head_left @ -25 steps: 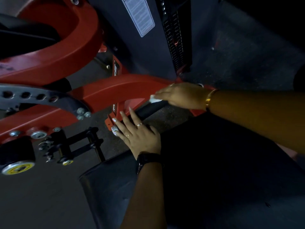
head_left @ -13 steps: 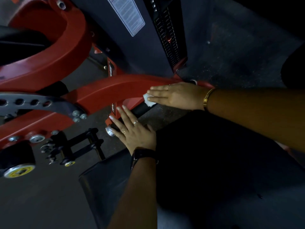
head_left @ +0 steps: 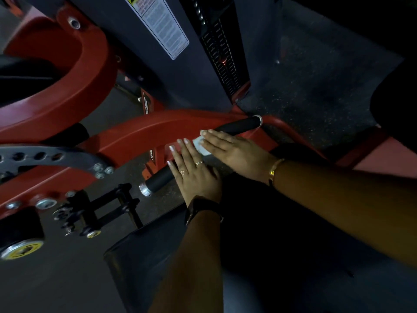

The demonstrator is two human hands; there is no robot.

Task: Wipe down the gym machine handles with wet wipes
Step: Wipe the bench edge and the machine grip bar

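The black handle (head_left: 158, 180) slants from its chrome cap at lower left up to the right, passing under both hands. The left hand (head_left: 195, 177) lies flat across it, fingers straight, holding nothing. Just beside it, the right hand (head_left: 237, 152), also flat, presses the wipe (head_left: 200, 146) onto the bar. The bare upper stretch lies nearest the right hand, so the next stroke probably runs along the bar.

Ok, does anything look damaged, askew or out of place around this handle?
Nothing stands out. The right hand presses a white wipe on the black handle, the left hand rests flat lower on it, and the red frame looks intact.
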